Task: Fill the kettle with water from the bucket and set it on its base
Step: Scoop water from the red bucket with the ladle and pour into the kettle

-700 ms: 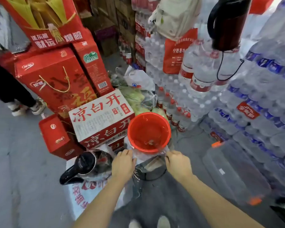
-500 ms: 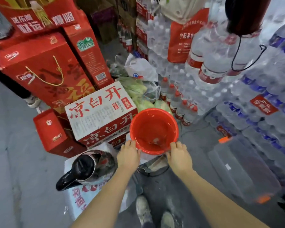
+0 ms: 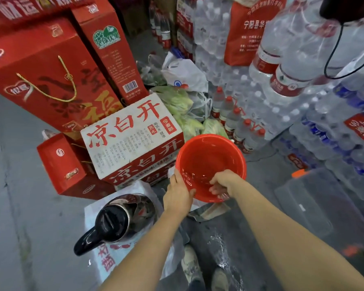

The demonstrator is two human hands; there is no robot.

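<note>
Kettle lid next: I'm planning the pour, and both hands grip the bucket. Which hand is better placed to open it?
Probably the left hand: the kettle sits just to its left, while the right hand holds the red bucket rim farther away.

Glossy plastic bucket (image 3: 210, 156); shiny metal kettle (image 3: 122, 219).

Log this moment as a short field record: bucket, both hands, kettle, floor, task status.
bucket: red bucket, water inside, tilted toward the person
left hand: left hand gripping the bucket's near rim on the kettle side
right hand: right hand gripping the near rim, fingers hooked over the edge
kettle: steel kettle with black lid and handle, lid shut, standing on a printed white bag, left of the bucket
floor: grey floor, wet patch beside the person's shoes
task status: no water poured into the kettle yet; base not identifiable
</note>
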